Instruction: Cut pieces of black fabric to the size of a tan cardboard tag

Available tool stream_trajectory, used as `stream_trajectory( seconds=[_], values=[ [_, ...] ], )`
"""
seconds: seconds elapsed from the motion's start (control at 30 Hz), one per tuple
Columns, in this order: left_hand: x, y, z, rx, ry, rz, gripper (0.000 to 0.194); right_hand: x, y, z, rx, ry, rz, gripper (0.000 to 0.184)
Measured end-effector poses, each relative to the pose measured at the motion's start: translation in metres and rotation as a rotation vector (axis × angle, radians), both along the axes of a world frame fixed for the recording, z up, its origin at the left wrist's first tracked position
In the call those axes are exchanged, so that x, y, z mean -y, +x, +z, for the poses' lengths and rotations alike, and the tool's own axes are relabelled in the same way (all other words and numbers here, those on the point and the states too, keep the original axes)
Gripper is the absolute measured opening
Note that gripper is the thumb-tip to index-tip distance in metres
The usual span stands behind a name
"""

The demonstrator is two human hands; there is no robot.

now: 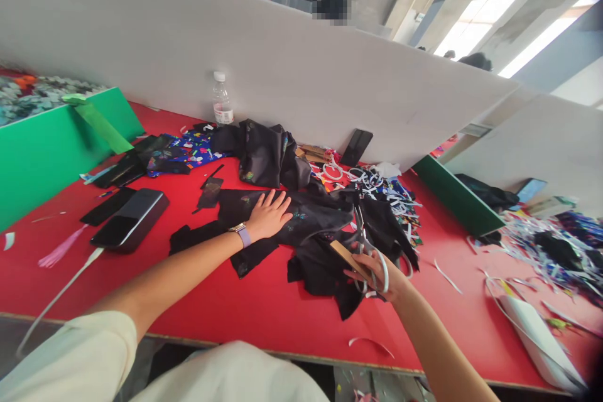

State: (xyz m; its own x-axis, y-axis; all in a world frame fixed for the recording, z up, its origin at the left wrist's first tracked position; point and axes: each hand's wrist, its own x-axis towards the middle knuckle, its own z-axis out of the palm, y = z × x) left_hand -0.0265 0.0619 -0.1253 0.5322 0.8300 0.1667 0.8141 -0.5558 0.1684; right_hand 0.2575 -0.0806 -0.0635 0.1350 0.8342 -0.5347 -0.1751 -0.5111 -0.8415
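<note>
My left hand lies flat, fingers stretched out, on a piece of black fabric spread over the red table. A watch with a lilac strap sits on that wrist. My right hand is closed through the white handles of a pair of scissors, whose blades point away over the black fabric. The same hand also pinches a flat brown strip. More black pieces lie crumpled under and around the scissors.
A bundle of black cloth, blue patterned fabric, a water bottle and a phone lie by the white partition. A dark case with a cable lies left. White strips litter the right. Green dividers flank the table.
</note>
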Motion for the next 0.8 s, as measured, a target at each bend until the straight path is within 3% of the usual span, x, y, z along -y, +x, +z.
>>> stream_trajectory(
  seconds=[0.13,0.3,0.43,0.53,0.63,0.8],
  values=[
    [-0.002,0.000,0.004,0.019,-0.045,0.016,0.057,0.010,0.007,0.012,0.095,-0.034,0.016,0.042],
    [-0.005,0.007,0.008,0.102,-0.007,-0.057,0.054,-0.014,-0.022,0.031,0.202,0.208,0.043,0.041],
    [-0.007,0.010,0.004,0.147,-0.052,-0.087,0.055,-0.055,-0.067,0.020,0.206,0.275,0.126,0.037],
    [-0.009,0.008,0.000,0.151,-0.055,-0.065,0.055,-0.077,-0.081,0.007,0.212,0.288,0.178,0.035],
    [-0.010,0.007,-0.002,0.152,-0.053,-0.049,0.054,-0.080,-0.070,0.000,0.238,0.291,0.214,0.036],
    [-0.013,0.006,-0.003,0.147,-0.061,-0.006,0.054,-0.054,-0.031,0.005,0.292,0.248,0.225,0.042]
  ],
)
